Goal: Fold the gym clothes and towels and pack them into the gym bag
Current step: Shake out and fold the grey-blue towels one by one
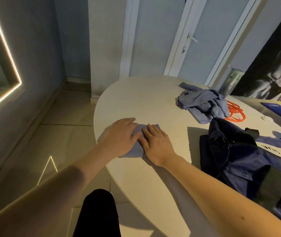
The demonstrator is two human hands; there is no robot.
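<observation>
Gym bag (239, 159), dark navy with white lettering on its side, lies slumped on the right part of a pale, rounded table (144, 100) that fills the middle of the view. Behind the bag, toward the far right of the tabletop, sits a crumpled heap of blue-grey clothes (203, 105), not folded, its near edge touching the top of the bag. Near the table's front left edge, well apart from the bag, lies a small folded blue-grey cloth (137, 151), flat on the surface. Both bare arms reach in from below. The left hand (122, 135) lies palm down on the cloth's left side, fingers straight and together. The right hand (156, 144) lies palm down on its right side, fingers likewise straight, just beside the left hand. Neither hand grasps the fabric; both press it flat. An orange loop band (235, 113) peeks out from behind the heap of clothes, and a small white round object (267, 119) rests beyond it.
</observation>
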